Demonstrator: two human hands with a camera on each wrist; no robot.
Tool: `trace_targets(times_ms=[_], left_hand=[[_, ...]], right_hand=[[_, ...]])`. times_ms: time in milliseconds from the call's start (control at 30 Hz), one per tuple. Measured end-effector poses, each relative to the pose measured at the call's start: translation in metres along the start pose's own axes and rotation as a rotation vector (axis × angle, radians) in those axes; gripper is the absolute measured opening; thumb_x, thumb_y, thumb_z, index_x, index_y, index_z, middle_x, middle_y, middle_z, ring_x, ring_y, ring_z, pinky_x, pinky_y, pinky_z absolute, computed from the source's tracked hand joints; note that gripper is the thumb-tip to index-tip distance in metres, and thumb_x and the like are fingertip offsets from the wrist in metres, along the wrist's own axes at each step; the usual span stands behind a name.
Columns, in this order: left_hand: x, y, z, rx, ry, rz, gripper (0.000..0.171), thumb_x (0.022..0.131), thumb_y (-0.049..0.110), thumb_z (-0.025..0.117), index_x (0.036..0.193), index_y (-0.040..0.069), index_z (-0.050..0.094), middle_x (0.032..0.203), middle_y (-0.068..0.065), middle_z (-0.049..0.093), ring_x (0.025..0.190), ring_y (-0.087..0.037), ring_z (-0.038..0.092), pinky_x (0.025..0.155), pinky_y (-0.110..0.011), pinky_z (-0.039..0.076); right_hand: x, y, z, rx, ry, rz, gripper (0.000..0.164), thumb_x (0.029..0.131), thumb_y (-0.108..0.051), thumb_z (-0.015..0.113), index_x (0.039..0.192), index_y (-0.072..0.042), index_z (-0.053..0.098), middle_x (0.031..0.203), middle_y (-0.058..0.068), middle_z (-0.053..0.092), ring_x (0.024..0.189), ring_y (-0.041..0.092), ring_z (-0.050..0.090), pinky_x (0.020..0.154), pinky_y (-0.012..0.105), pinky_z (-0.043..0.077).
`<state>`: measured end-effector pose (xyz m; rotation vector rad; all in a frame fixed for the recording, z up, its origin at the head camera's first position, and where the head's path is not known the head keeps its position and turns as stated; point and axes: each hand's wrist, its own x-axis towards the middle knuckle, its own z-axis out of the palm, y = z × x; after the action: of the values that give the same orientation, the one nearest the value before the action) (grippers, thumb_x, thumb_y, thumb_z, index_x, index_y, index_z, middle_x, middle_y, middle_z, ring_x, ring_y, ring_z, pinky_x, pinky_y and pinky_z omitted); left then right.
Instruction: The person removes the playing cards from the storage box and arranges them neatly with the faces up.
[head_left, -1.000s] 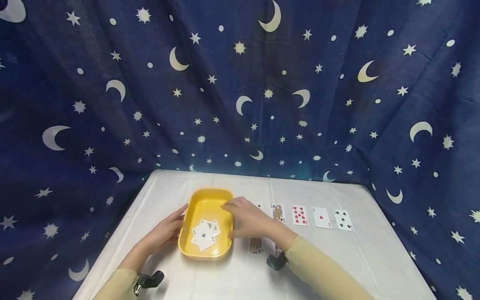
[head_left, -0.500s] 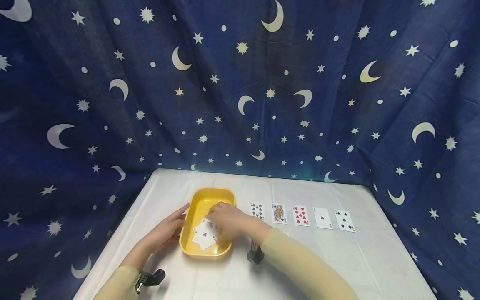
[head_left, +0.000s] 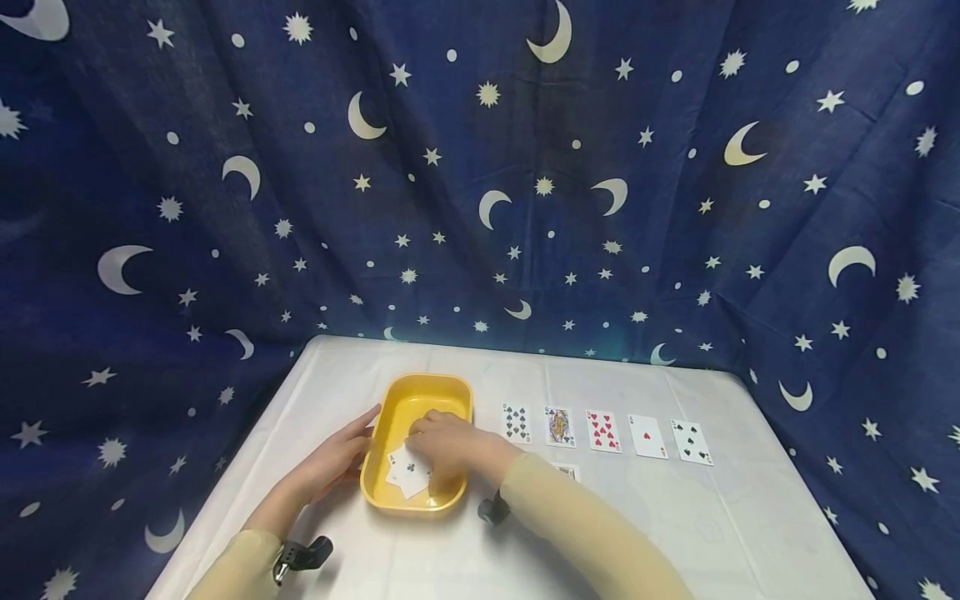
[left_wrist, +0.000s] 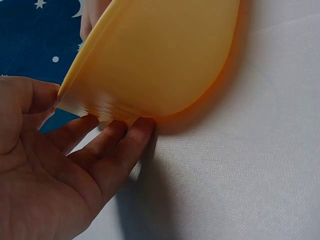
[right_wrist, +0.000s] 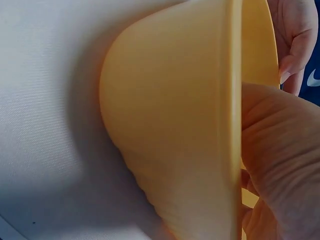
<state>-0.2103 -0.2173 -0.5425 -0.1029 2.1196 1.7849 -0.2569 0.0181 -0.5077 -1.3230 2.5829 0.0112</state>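
Observation:
A yellow plastic tray (head_left: 390, 505) stands on the white-covered table. Several overlapping playing cards (head_left: 405, 479) lie in it, one showing a single black club at its middle. My left hand (head_left: 333, 461) holds the tray's left side; in the left wrist view its fingertips (left_wrist: 145, 125) meet the outer wall and another digit reaches the rim. My right hand (head_left: 450, 446) reaches over the right rim, its bent fingers down at the cards and covering some of them. In the right wrist view the rim hides most of those fingers, so I cannot tell whether they grip a card.
Right of the tray runs a row of face-up cards: a black spade card (head_left: 516, 423), a face card (head_left: 559, 427), hearts (head_left: 603, 431), a red ace (head_left: 647, 437) and another black card (head_left: 692, 442). Below, another card (head_left: 567, 472) shows past the right sleeve. A starry curtain (head_left: 480, 167) hangs behind.
My right hand has moved left and down from the tray's right rim onto the cards inside, uncovering the leftmost card of the row. The left hand stays at the tray's side.

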Motion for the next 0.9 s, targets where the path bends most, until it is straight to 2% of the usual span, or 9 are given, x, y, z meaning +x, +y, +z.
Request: trace_targets(times_ms=[467, 700, 900], left_hand=[[-0.0026, 0.0042, -0.0006, 0.033, -0.030, 0.010, 0.063, 0.106, 0.017, 0.044, 0.165, 0.025, 0.023, 0.159, -0.023, 0.037, 0.127, -0.034, 0.058, 0.098, -0.050, 0.053], [-0.0024, 0.0042, 0.0007, 0.019, -0.005, 0.000, 0.062, 0.105, 0.017, 0.046, 0.164, 0.027, 0.028, 0.158, -0.021, 0.041, 0.126, -0.032, 0.058, 0.098, -0.051, 0.052], [-0.0025, 0.0026, 0.0004, 0.014, -0.006, 0.002, 0.062, 0.105, 0.016, 0.045, 0.164, 0.026, 0.028, 0.157, -0.021, 0.042, 0.126, -0.033, 0.058, 0.098, -0.052, 0.052]], right_hand=[[0.0034, 0.0010, 0.0009, 0.018, -0.044, 0.068, 0.072, 0.070, -0.046, 0.092, 0.134, -0.026, 0.065, 0.127, -0.009, 0.057, 0.110, 0.012, 0.044, 0.103, 0.028, 0.040], [0.0010, -0.0004, -0.0012, 0.054, -0.047, 0.086, 0.077, 0.070, -0.044, 0.093, 0.139, -0.028, 0.063, 0.128, -0.010, 0.056, 0.111, 0.012, 0.044, 0.106, 0.030, 0.039], [0.0014, -0.0010, -0.0002, 0.068, -0.035, 0.074, 0.071, 0.069, -0.042, 0.094, 0.133, -0.029, 0.066, 0.123, -0.011, 0.056, 0.107, 0.012, 0.044, 0.101, 0.029, 0.041]])
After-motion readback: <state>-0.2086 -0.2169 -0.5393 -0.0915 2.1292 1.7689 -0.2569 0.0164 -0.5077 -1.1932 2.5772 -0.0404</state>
